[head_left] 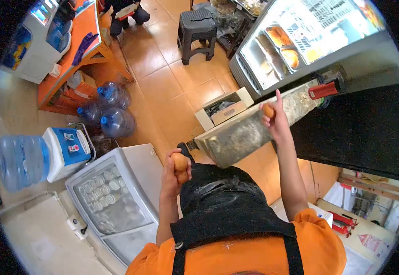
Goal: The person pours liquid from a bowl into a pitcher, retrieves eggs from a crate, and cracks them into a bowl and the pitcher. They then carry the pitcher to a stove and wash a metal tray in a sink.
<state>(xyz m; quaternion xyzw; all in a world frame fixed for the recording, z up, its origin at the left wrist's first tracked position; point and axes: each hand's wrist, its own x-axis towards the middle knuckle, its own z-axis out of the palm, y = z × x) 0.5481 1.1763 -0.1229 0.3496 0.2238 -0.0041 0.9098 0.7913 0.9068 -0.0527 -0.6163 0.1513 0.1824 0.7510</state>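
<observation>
My left hand [168,178] is closed around brown eggs; one egg [179,161] shows at the top and another egg [181,176] below it. It is beside the black apron [222,190]. Out to the right, my right hand [279,123] has its fingers curled around a single brown egg [268,110], with one digit pointing up. In this view that hand overlaps a long, narrow, flour-dusted bench [241,140].
A cardboard box [224,110] stands beyond the bench, and a red object [324,90] lies at its far end. A glass-lidded freezer [117,192] is at left. Large water bottles [117,121] and a dark stool [196,34] stand on the tiled floor. Another person crouches at the top.
</observation>
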